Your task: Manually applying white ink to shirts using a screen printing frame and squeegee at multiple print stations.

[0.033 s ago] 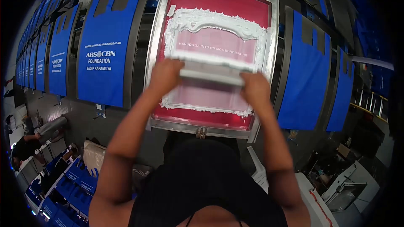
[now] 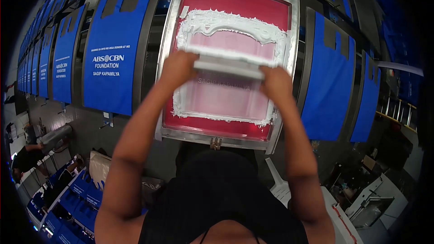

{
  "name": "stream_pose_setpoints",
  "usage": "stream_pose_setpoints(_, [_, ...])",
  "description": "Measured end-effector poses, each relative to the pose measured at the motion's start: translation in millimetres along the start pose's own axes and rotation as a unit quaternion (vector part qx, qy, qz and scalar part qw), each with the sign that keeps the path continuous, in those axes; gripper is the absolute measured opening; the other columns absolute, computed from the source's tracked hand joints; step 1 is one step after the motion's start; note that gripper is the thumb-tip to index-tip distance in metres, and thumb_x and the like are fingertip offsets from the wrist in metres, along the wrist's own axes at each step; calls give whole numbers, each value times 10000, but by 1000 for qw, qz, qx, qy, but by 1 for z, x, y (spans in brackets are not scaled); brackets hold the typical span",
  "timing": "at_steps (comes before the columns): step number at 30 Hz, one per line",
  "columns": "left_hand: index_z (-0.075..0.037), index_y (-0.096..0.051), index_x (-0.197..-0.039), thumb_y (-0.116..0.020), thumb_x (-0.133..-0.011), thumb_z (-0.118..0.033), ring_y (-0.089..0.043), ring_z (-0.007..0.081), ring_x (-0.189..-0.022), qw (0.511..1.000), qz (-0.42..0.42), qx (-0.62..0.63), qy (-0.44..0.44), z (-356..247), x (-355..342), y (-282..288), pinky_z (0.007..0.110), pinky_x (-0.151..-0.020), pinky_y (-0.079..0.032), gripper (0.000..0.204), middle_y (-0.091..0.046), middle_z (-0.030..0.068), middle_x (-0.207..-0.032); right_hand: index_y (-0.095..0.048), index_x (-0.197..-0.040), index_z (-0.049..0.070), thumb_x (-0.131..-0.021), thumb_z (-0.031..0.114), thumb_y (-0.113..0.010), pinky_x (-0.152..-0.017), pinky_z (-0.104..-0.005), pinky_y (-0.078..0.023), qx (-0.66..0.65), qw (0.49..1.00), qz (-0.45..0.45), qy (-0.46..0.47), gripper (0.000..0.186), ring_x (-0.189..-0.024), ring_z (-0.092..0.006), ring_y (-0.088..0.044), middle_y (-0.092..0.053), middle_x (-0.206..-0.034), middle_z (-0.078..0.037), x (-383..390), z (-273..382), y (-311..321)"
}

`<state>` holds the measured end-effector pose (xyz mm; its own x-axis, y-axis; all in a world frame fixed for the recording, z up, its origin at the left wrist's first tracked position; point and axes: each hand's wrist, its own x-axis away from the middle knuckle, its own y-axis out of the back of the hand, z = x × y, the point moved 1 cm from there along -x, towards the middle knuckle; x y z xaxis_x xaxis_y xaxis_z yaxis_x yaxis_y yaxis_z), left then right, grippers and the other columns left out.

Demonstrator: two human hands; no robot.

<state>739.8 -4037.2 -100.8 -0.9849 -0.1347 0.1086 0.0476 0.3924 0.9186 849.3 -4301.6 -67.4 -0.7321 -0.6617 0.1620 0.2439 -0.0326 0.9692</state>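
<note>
Both my hands grip a squeegee (image 2: 229, 67) with a pale bar handle. My left hand (image 2: 181, 69) is wrapped round its left end and my right hand (image 2: 276, 82) round its right end. It lies across the middle of a screen-printing frame (image 2: 163, 70) with a metal rim and a red and pink mesh (image 2: 235, 1). Thick white ink (image 2: 217, 18) rings the pale print area, heaviest along the far side, and a white band of ink lies along the squeegee's far edge. Faint lettering shows through the mesh on the near side of the squeegee. The blade is blurred.
Blue cut fabric pieces lie on dark boards in a row: a printed one (image 2: 110, 89) to the left, an unprinted one (image 2: 326, 86) to the right. A metal clamp (image 2: 216, 143) sits at the frame's near edge. Another person (image 2: 28, 157) is at far left. More blue pieces (image 2: 74, 199) lie lower left.
My hands and the squeegee have slid a little away from me over the mesh. Lettering nearer to me has come into sight, and the farther line is now covered.
</note>
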Motion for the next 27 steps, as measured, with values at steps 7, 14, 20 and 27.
stream_pose_setpoints(7, [-120, -680, -1004, -741, -674, -336, -635, 323, -864, 999, 26, -30, -25, 19, -117, 55, 413, -763, -498, 399, -670, 146, -865, -674, -1020, 107, -606, 123, -581, -802, -408, -507, 17, 996, 71, 54, 425, -910, -329, -634, -668, -938, -168, -129, -38, 43])
stream_pose_setpoints(14, [-73, -605, -1012, -615, -851, -338, -566, 370, -923, 964, -261, 43, -4, -11, 2, 62, 430, -798, -459, 310, -618, 189, -954, -662, -954, 15, -573, 85, -607, -724, -345, -509, -34, 994, 83, 68, 392, -774, -309, -655, -657, -787, -201, -171, -57, 87])
stream_pose_setpoints(20, [-21, -655, -892, -561, -875, -501, -582, 187, -716, 816, 402, 389, 147, -65, 215, -87, 338, -667, -462, 490, -625, 104, -750, -663, -988, 27, -554, 152, -664, -750, -355, -506, -39, 985, 158, 54, 452, -812, -294, -651, -668, -886, -173, -185, -55, 59])
stream_pose_setpoints(27, [3, -626, -865, -548, -945, -341, -481, 26, -752, 725, 291, 601, 165, -83, 234, -112, 243, -653, -435, 362, -578, -50, -755, -653, -1079, 60, -587, 126, -578, -838, -381, -491, -3, 991, 55, 126, 501, -930, -344, -626, -658, -970, -199, -188, -11, 44])
